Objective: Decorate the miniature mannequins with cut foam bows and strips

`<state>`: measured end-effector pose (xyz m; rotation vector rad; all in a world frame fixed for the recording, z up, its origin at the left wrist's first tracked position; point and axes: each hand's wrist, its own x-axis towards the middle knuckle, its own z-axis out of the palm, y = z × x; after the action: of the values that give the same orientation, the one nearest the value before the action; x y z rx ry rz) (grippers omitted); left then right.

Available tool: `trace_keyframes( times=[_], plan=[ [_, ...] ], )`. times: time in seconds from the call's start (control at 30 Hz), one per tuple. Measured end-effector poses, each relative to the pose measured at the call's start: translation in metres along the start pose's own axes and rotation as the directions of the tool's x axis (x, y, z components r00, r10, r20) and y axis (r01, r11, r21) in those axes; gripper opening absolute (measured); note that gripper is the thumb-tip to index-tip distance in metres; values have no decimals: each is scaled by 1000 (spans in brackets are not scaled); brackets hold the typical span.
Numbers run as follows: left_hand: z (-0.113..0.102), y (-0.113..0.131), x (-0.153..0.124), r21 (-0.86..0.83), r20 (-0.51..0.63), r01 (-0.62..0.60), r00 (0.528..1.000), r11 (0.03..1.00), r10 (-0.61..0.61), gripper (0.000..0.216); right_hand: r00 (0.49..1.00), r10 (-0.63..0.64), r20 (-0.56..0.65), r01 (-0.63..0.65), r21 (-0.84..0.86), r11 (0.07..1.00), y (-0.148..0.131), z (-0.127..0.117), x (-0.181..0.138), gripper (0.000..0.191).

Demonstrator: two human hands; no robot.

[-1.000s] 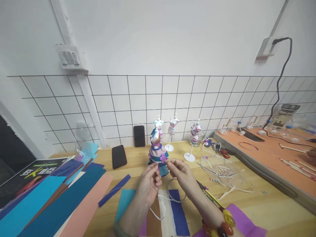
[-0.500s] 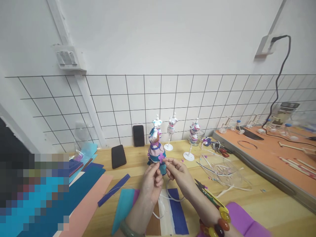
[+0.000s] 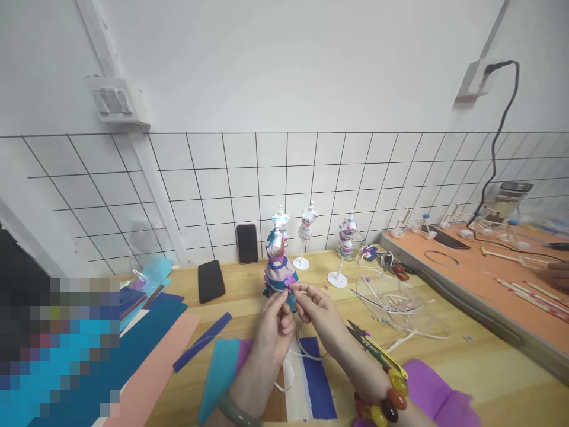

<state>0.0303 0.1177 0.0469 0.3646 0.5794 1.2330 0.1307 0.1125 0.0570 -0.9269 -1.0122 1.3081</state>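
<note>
A small purple flower cutout (image 3: 290, 280) is pinched at its lower edge between the fingertips of my left hand (image 3: 272, 329) and my right hand (image 3: 319, 314). Right behind it stands a doll-sized dress form (image 3: 280, 265) in a layered pink, blue and teal skirt, its lower part partly hidden by my fingers. Whether the flower touches the skirt, I cannot tell. Under my wrists lie strips of coloured paper or cloth: turquoise (image 3: 217, 370), brown, cream and dark blue (image 3: 320, 379). A white cord (image 3: 306, 354) loops over them.
More mini dress forms (image 3: 340, 279) stand behind. Two phones (image 3: 211, 281) are at the back left. Coloured sheets (image 3: 151, 362) fill the left side. Scissors (image 3: 376, 347), a clear plate (image 3: 395, 299) of small bits and purple material (image 3: 435, 394) lie right, beside an orange-topped table (image 3: 471, 279).
The view has shifted slightly, so everything sits a little further left. Both hands keep their pinch at the purple flower. Part of another person's hand now shows at the far right edge.
</note>
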Motion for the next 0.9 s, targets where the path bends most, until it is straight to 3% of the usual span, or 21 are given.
trace_keyframes(
  times=[0.9],
  plan=[
    [-1, -2, 5, -22, 169, 55, 984, 998, -50, 26, 994, 110, -2, -108, 210, 972, -4, 2, -3, 36]
  ],
)
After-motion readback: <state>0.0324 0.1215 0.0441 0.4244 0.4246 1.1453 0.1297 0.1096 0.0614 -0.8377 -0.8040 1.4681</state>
